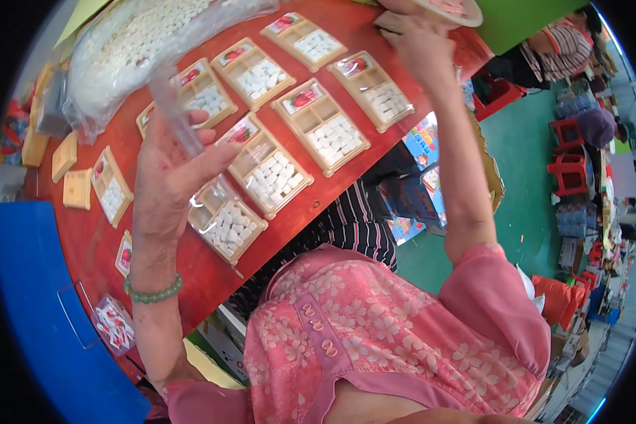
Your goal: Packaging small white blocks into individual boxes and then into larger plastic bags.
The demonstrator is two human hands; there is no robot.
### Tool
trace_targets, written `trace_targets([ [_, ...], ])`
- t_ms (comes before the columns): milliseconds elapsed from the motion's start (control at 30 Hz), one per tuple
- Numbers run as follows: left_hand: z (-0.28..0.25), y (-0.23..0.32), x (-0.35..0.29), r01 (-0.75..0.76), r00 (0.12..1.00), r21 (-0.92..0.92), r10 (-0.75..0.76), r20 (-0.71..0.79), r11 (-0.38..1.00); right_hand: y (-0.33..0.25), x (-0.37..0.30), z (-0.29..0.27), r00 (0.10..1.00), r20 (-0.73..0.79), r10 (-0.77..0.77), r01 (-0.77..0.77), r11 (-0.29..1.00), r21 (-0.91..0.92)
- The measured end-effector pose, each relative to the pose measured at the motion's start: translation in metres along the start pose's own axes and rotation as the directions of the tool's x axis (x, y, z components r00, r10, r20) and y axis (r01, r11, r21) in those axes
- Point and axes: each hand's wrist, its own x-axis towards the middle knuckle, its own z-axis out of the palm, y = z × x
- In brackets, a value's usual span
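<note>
My left hand [173,166] is raised over the left part of the red table, holding a thin clear plastic piece [175,113] between thumb and fingers. Below and beside it lie several cream compartment trays [336,169], filled partly with small white blocks and a card with a red picture. The nearest tray [227,225] sits at the table's front edge, with clear plastic over its upper part. My right hand [424,53] reaches to the far right, beside a bowl [473,15] with pink pieces. A greyish-brown item [391,22] shows at its fingers, which are blurred and partly hidden.
A large clear bag of white blocks [131,53] lies at the back left. Small cream boxes [76,187] and a box of small cards [114,325] are on the left. Red stools [567,173] and another person [565,46] are off to the right.
</note>
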Motion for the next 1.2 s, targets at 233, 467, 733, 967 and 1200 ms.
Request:
trace_targets([
  [233,0.002,-0.01,0.01,-0.001,0.998,-0.016,0.002,0.066,1.0,0.081,0.002,0.073,0.988,0.147,0.049,-0.004,0.957,-0.29],
  [467,0.007,-0.007,0.001,0.019,0.998,-0.091,-0.013,0.069,0.996,0.078,0.006,0.04,0.967,0.212,0.139,-0.097,0.975,-0.198],
  [733,0.004,-0.017,-0.006,-0.13,0.991,0.169,0.124,0.048,0.977,-0.105,-0.039,-0.096,0.879,0.287,-0.381,-0.321,-0.028,0.947],
  [967,0.004,-0.017,-0.014,-0.23,0.963,0.379,0.266,-0.047,0.897,-0.176,-0.052,-0.109,0.864,0.333,-0.378,-0.464,-0.337,0.819],
  [1200,-0.013,-0.029,-0.014,-0.226,0.966,0.285,0.253,-0.06,0.931,-0.193,-0.047,-0.101,0.862,0.316,-0.396,-0.457,-0.337,0.823],
])
